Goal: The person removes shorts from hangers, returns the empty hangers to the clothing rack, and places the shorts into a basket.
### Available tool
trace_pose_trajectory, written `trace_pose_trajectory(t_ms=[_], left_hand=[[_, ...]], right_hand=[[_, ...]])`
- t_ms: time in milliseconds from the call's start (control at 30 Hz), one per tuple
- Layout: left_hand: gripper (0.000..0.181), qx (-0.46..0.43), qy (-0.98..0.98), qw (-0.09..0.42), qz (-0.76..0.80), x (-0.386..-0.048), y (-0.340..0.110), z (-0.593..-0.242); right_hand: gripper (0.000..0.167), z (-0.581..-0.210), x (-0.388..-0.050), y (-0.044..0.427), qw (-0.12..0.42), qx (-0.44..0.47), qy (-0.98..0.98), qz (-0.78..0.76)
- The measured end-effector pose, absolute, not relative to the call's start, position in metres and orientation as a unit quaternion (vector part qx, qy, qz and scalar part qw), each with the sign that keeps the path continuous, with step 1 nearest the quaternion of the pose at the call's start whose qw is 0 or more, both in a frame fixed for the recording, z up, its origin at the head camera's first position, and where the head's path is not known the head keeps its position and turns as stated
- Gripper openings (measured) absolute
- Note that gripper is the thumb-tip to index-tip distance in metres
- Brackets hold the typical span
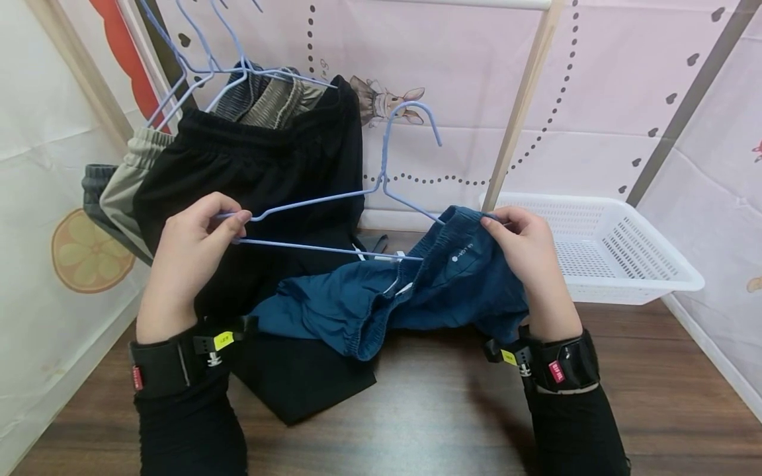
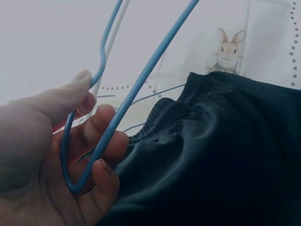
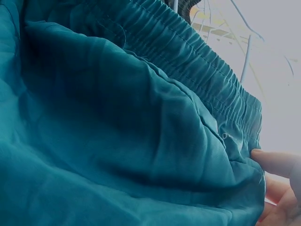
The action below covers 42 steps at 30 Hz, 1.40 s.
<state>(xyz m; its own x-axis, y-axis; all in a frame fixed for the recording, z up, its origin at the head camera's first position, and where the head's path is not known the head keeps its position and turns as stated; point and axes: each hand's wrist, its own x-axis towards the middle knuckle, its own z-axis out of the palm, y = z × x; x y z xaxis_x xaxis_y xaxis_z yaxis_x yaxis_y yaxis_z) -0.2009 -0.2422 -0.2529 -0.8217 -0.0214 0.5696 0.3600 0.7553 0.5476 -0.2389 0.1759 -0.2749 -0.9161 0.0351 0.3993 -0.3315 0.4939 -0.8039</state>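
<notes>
A blue wire clothes hanger [image 1: 324, 198] is held up with its hook upward. My left hand [image 1: 199, 248] pinches the hanger's left end; in the left wrist view the thumb and fingers curl round the bent wire [image 2: 136, 92]. Teal-blue elastic-waist shorts [image 1: 470, 284] hang from the hanger's right part, whose end is hidden inside the waistband. The right hand [image 1: 524, 241] pinches the waistband's right edge between thumb and fingers. In the right wrist view the gathered waistband [image 3: 197, 61] fills much of the picture. The rest of the shorts droops leftward, a leg opening facing front.
At the left, black trousers [image 1: 250, 158] and grey-beige ones [image 1: 127, 172] hang on several blue hangers [image 1: 190, 66]. A white perforated basket [image 1: 643, 284] stands at the right behind a wooden post [image 1: 524, 99]. The brown wooden tabletop [image 1: 428, 410] lies below.
</notes>
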Motion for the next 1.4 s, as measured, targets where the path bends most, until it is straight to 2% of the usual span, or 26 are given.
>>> trace_pose_trajectory(t_ms=[1400], left_hand=[[0.030, -0.013, -0.885, 0.311, -0.346, -0.182, -0.278, -0.251]], right_hand=[[0.035, -0.273, -0.242, 0.199, 0.151, 0.039, -0.861, 0.484]])
